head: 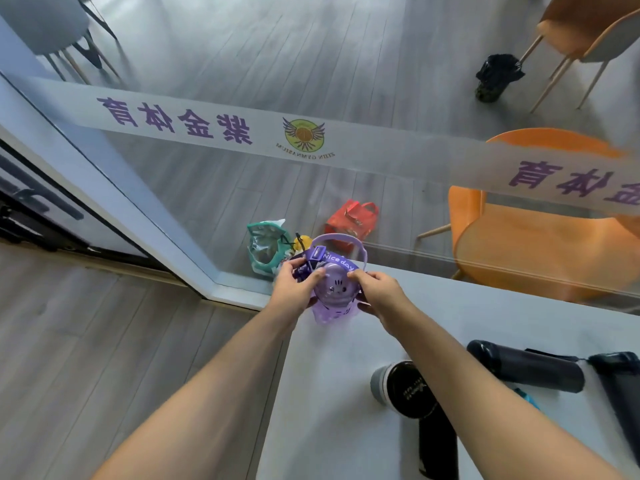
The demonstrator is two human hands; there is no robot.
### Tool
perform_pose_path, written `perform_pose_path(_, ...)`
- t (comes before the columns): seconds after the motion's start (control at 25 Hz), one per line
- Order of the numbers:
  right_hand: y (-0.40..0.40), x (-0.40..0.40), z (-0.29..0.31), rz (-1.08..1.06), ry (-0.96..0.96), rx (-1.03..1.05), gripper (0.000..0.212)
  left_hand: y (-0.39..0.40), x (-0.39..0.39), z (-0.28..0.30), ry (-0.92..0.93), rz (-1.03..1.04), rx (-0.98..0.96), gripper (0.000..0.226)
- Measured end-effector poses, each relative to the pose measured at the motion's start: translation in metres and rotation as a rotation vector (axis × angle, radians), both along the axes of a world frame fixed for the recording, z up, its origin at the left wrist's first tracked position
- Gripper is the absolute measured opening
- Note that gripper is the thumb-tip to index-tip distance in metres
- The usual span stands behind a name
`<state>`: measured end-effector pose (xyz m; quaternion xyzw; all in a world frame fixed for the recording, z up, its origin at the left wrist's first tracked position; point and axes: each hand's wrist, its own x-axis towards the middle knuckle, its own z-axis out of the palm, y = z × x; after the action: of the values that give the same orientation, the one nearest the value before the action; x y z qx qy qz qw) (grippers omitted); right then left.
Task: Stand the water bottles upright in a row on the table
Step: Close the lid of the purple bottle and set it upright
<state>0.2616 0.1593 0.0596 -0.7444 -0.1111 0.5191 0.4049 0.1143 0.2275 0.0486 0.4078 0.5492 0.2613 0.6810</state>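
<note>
A purple bottle (335, 292) with a "Nice day" strap and a carry handle stands upright at the far left corner of the pale table (332, 410). My left hand (294, 289) grips its left side and my right hand (379, 294) grips its right side. A black bottle with a grey base (403, 388) lies on its side at the table's middle. Another black bottle (526, 370) lies flat to the right. A dark flask (438, 445) rests near the front edge, partly behind my right forearm. A further black bottle (620, 386) lies at the right edge.
A glass wall with a printed white band (311, 133) runs right behind the table. Beyond it are an orange chair (540, 251), a red bag (351, 220), a teal bag (265, 249) and a black bag (498, 76). Wooden floor lies left of the table.
</note>
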Motion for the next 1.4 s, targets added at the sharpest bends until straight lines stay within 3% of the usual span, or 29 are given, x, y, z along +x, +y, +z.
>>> perform_pose_path(0.56, 0.027, 0.032, -0.015, 0.068, -0.081, -0.025, 0.054, 0.038, 0.029, -0.006, 0.015, -0.015, 0.032, 0.04)
perform_pose_path(0.76, 0.017, 0.03, -0.007, 0.055, -0.327, 0.069, 0.063, 0.026, 0.018, -0.008, 0.117, -0.024, 0.228, 0.05)
perform_pose_path(0.92, 0.014, 0.027, -0.009, 0.139, -0.334, 0.218, 0.052, 0.011, 0.023, -0.006, 0.106, -0.089, 0.241, 0.044)
perform_pose_path(1.12, 0.014, 0.027, -0.018, 0.15, -0.331, 0.199, 0.045, 0.016, 0.024, -0.002, 0.055, -0.123, 0.211, 0.044)
perform_pose_path(1.4, 0.013, 0.03, -0.014, 0.163, -0.308, 0.161, 0.05, 0.014, 0.022, 0.01, 0.136, -0.168, 0.252, 0.047)
